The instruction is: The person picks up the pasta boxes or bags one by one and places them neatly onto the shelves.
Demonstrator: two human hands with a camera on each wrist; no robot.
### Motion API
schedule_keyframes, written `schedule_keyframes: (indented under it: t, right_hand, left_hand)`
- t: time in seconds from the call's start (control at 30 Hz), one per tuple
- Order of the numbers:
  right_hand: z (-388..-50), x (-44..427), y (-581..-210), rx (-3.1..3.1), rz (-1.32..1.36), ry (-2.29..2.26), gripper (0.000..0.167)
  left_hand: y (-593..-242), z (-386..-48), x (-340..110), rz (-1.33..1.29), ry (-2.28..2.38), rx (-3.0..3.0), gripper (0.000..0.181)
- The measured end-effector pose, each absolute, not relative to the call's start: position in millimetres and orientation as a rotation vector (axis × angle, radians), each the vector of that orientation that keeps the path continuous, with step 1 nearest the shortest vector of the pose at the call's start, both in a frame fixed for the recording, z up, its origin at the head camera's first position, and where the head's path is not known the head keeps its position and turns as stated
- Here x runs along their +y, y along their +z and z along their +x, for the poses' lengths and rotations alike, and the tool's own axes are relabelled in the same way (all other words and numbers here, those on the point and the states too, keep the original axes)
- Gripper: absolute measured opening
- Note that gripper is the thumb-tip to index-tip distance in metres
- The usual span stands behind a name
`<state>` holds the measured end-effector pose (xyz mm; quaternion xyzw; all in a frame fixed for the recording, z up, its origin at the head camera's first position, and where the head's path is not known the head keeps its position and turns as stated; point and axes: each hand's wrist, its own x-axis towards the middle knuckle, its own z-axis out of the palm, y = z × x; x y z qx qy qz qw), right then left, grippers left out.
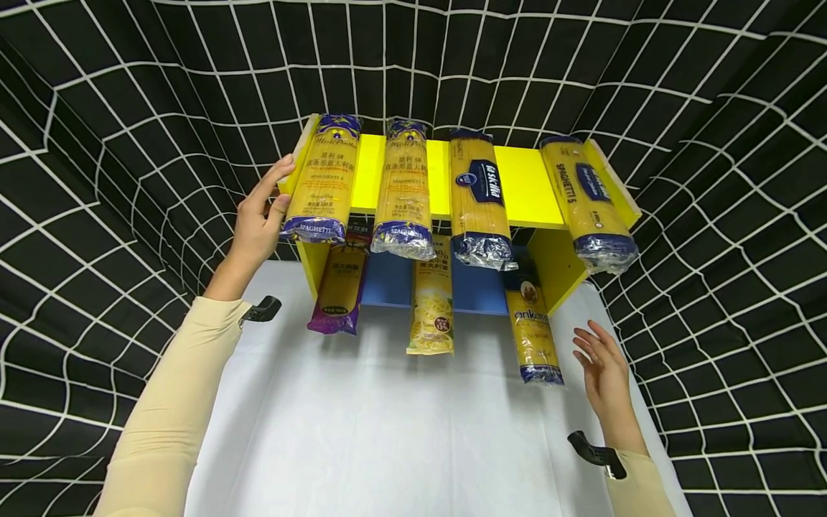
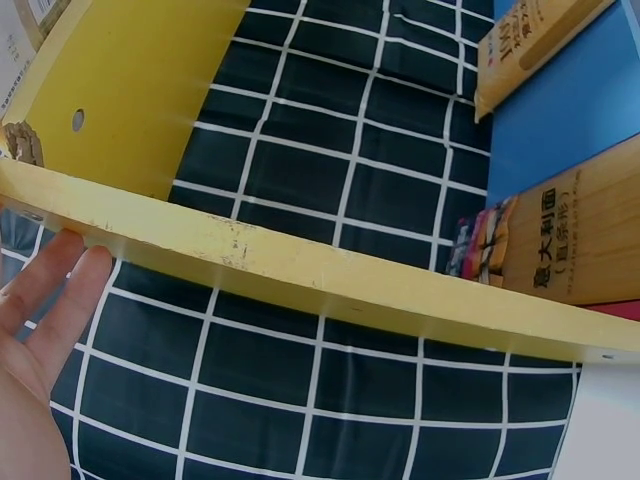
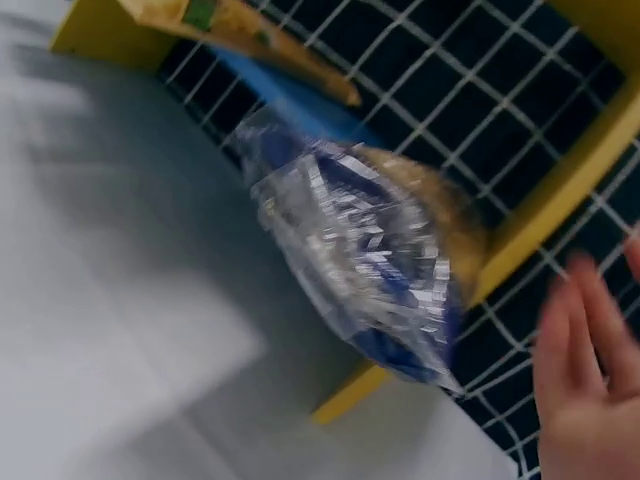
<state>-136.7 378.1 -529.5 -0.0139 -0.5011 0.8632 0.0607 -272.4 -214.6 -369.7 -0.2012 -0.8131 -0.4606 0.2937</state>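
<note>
My left hand (image 1: 257, 222) touches the left side panel of a yellow shelf (image 1: 525, 188), its fingers fairly straight. Beside it, on the upper level, lies a blue-ended spaghetti pack (image 1: 326, 179). In the left wrist view, fingertips (image 2: 92, 265) meet the panel's long edge. My right hand (image 1: 604, 373) hovers at the right of the shelf with loosely bent fingers, holding nothing. Nearest to it is an ankara pasta pack (image 1: 533, 327), jutting from the lower level. A blurred clear-and-blue pack end (image 3: 350, 250) fills the middle of the right wrist view, apart from that hand.
More spaghetti packs lie on top: a second blue-ended one (image 1: 405, 190), a la sicilia pack (image 1: 478, 194) and a tilted one (image 1: 588, 201). On the blue lower board (image 1: 388, 287) are a purple-ended pack (image 1: 339, 287) and a yellow pack (image 1: 431, 301). Black grid cloth (image 1: 413, 64) surrounds the white table (image 1: 388, 431).
</note>
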Motion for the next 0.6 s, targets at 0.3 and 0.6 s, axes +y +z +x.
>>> schedule_keyframes:
  t: [0.3, 0.6]
  right_hand:
    - [-105.5, 387.9, -537.7, -1.55, 0.992, 3.133, 0.056]
    - [-94.7, 385.8, -550.2, -2.372, 0.752, 2.909, 0.043]
  left_hand:
    - [-353.8, -255.4, -203.6, -0.524, -1.236, -2.164, 0.043]
    - [-350.8, -250.0, -201.0, -0.522, -1.23, -2.17, 0.042]
